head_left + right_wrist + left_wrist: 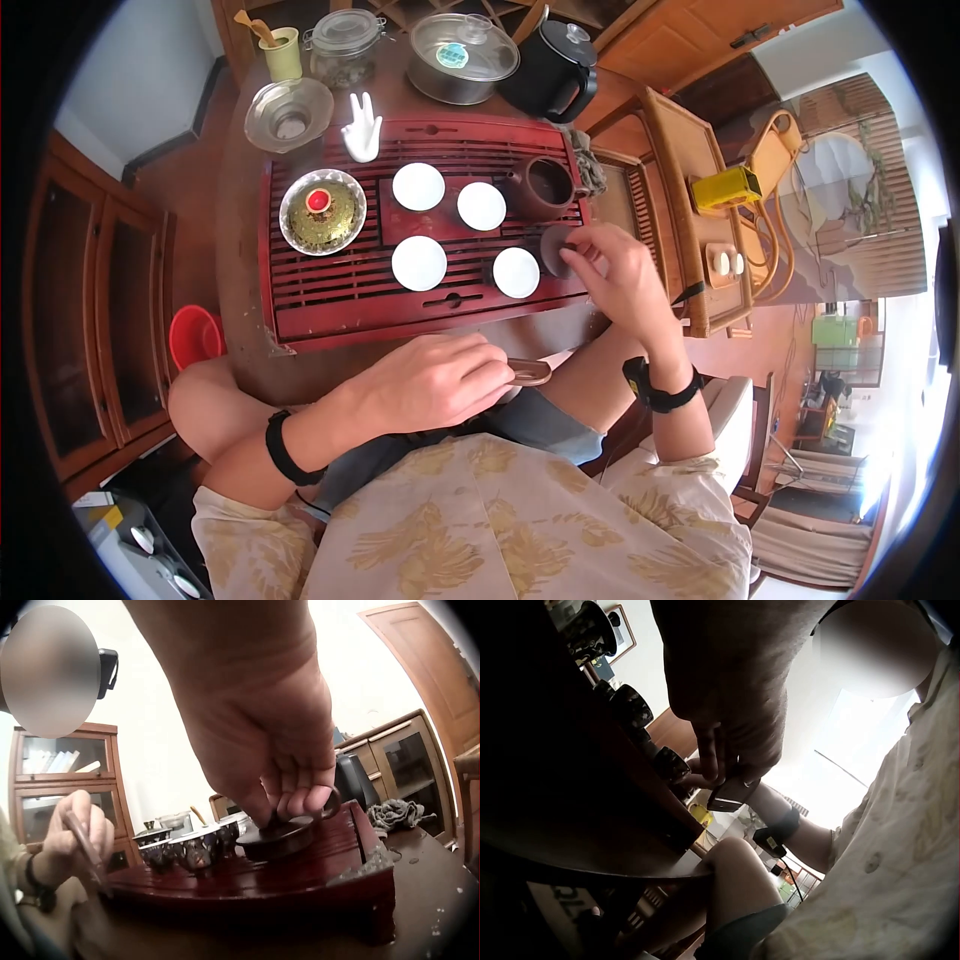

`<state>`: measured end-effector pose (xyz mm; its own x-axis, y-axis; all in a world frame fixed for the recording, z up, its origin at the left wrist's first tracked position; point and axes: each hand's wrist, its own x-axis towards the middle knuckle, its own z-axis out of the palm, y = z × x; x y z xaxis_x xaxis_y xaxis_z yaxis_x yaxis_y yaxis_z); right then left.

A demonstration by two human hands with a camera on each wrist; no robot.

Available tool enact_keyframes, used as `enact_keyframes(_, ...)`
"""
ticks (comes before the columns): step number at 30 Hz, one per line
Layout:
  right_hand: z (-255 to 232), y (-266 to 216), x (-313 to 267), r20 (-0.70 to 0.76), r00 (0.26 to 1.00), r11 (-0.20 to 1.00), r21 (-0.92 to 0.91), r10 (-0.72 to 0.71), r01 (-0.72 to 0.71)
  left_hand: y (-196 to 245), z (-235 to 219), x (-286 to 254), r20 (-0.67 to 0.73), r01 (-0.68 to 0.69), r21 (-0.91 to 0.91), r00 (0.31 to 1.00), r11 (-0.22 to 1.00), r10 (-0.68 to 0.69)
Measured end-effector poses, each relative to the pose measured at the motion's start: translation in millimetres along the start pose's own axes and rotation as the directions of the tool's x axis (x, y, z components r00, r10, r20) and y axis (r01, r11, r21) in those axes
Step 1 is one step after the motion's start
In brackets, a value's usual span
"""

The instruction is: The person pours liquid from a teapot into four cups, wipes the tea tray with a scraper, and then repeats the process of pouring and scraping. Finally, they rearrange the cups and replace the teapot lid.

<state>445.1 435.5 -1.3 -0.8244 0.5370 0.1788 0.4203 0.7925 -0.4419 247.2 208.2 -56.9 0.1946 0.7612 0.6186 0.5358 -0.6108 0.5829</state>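
My right hand (620, 270) pinches the knob of a dark brown round lid (555, 252) at the tray's right edge; whether the lid touches the tray I cannot tell. Just above it stands the lidless brown teapot (549, 187). Low in front of the tray, my left hand (445, 378) holds a small brown scoop-like piece (530, 373) in its fingertips. In the left wrist view that piece (730, 796) hangs under the left hand (739, 727). The right wrist view shows the lid (277, 841) below the right hand's fingers. Several white-lined cups (419, 263) stand on the red slatted tray (350, 325).
A lidded patterned bowl (325, 228) sits at the tray's left, with a white hand figurine (362, 130) behind it. Along the back are a glass bowl (290, 115), a jar (345, 50), a steel pot (462, 60) and a black kettle (550, 75). A cloth (588, 165) lies right of the tray.
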Motion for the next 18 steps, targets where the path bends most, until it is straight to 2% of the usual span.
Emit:
enact_keyframes(5,-28,-12,28,-0.114,0.993,1.0,0.0,-0.006,0.006,0,0,0,-0.002,-0.002,-0.001,1.0,1.0,0.002)
enact_keyframes(8,-27,-10,56,-0.134,0.989,0.997,-0.037,-0.066,0.061,0,1,0,-0.002,-0.002,0.008,1.0,1.0,0.002)
enact_keyframes(15,-8,7,85,-0.058,0.991,0.991,-0.072,-0.12,0.116,0,-1,-1,-0.009,0.005,0.005,1.0,1.0,-0.005)
enact_keyframes(18,-8,7,85,-0.047,0.994,0.993,-0.067,-0.099,0.096,0,-2,1,-0.013,-0.008,0.003,1.0,1.0,0.008)
